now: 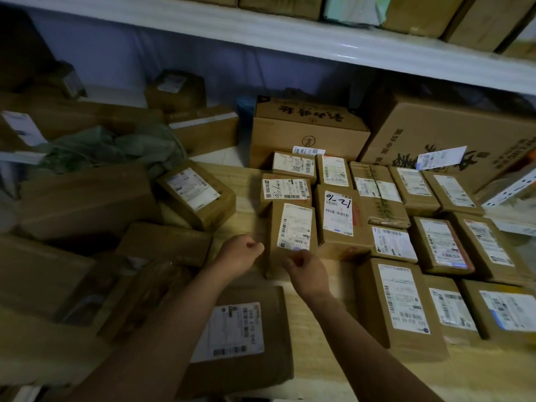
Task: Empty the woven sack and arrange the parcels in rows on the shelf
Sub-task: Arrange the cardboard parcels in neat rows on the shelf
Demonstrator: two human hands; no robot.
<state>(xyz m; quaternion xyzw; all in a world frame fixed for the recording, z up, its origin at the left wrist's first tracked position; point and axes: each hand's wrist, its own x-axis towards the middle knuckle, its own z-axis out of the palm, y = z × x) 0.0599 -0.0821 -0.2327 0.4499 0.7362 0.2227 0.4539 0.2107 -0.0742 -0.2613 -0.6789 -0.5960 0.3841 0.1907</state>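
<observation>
A brown parcel [293, 227] with a white label lies on the wooden shelf [240, 195], at the left end of the rows of parcels [429, 242]. My left hand [240, 253] is curled against its left side. My right hand [307, 271] grips its near end with bent fingers. The green woven sack [116, 149] lies crumpled at the back left. Loose unsorted parcels [87, 198] are heaped in front of the sack and to its left. A flat parcel [240, 335] sits under my left forearm.
Two large cartons [307, 129] [446, 134] stand behind the rows. A white upper shelf board [290, 39] carries more boxes overhead. A tilted box [197, 192] lies between the heap and the rows. Bare wood shows between it and the held parcel.
</observation>
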